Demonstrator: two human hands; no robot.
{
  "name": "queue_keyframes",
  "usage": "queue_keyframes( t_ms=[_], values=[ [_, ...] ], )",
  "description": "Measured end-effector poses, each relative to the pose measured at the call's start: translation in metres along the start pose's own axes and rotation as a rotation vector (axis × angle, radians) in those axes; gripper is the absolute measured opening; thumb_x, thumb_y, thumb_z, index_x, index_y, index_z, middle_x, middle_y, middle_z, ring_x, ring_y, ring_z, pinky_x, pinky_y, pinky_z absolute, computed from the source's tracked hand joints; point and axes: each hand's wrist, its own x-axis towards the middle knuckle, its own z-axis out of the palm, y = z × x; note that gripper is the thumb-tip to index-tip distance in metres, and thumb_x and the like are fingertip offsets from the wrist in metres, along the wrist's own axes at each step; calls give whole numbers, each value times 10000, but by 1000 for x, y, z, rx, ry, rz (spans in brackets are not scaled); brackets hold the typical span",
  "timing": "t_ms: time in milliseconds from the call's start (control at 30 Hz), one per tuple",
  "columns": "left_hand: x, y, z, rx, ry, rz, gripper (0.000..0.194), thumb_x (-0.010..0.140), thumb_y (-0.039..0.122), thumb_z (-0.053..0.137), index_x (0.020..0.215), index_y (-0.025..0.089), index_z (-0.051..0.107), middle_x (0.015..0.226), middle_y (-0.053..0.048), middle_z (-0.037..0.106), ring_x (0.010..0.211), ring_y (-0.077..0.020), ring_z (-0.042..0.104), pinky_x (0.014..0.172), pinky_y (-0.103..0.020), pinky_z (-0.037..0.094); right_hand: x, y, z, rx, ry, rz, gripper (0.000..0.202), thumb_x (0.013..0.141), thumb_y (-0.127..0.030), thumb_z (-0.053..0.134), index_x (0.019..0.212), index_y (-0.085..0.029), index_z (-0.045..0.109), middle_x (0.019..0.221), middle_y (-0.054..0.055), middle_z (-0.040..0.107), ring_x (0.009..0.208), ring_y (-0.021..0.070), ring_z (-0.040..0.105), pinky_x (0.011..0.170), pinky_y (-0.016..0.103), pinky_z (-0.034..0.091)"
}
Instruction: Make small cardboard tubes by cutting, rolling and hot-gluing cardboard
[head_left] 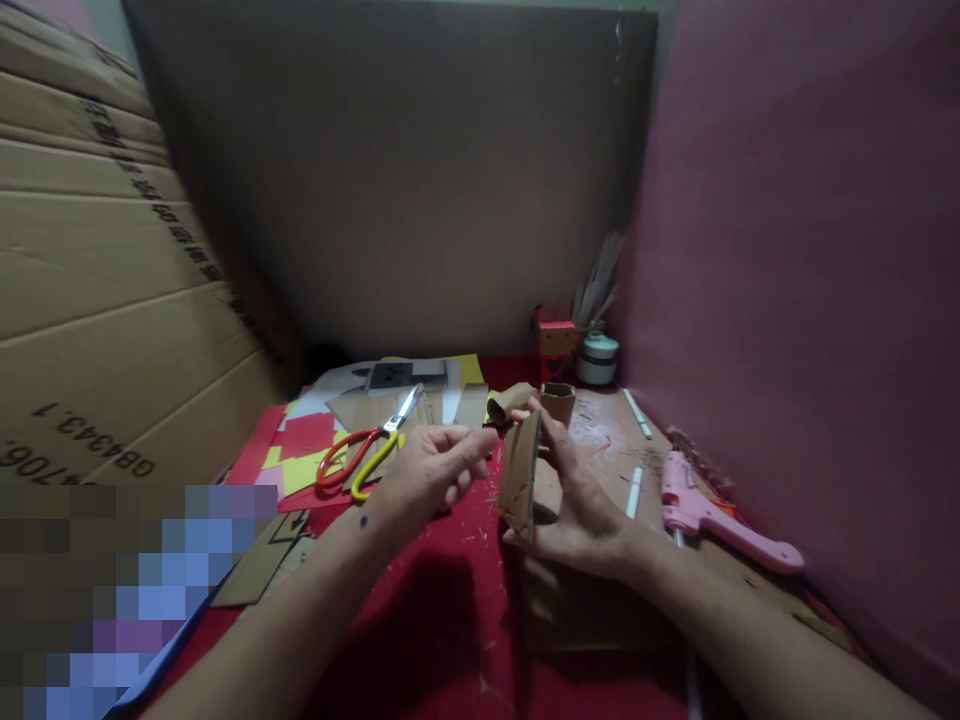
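Note:
My right hand (581, 510) grips a small cardboard piece (519, 475) with a flat face, fingers at its top and thumb at its bottom edge. It is held upright above the red cloth. Just left of it is my left hand (446, 465), its thumb and fingers pinched together; whether something small is between them cannot be made out. Scissors (391, 430) with one red and one yellow handle lie partly open beyond my left hand. Two cardboard tubes, one lying (511, 402) and one standing (558, 402), are behind the held piece.
A pink glue gun (720, 520) and white glue sticks (634, 492) lie at right. Behind stand a small cardboard figure (555, 345) and a pale jar (598, 358). Coloured paper (307, 435) covers the left. A big carton (97, 280) and a pink wall (810, 300) flank the table.

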Motion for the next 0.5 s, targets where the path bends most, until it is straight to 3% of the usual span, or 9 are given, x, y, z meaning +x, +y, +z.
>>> queue_keyframes(
  t_ms=[167, 500],
  values=[
    [-10, 11, 5, 39, -240, 29, 285, 709, 394, 671, 674, 165, 505, 520, 72, 457, 442, -41, 371, 419, -164, 271, -1, 0, 0, -157, -17, -62, 1015, 601, -115, 659, 1428, -261, 89, 1375, 92, 289, 1249, 288, 331, 1050, 446, 317],
    [-9, 7, 5, 98, -258, 25, 287, 819, 439, 537, 739, 166, 510, 533, 65, 444, 456, -54, 375, 450, -190, 301, -3, 2, 1, -228, -46, -85, 958, 617, -89, 616, 1428, -216, 124, 1390, 101, 282, 1273, 264, 295, 1058, 427, 317]
  ],
)
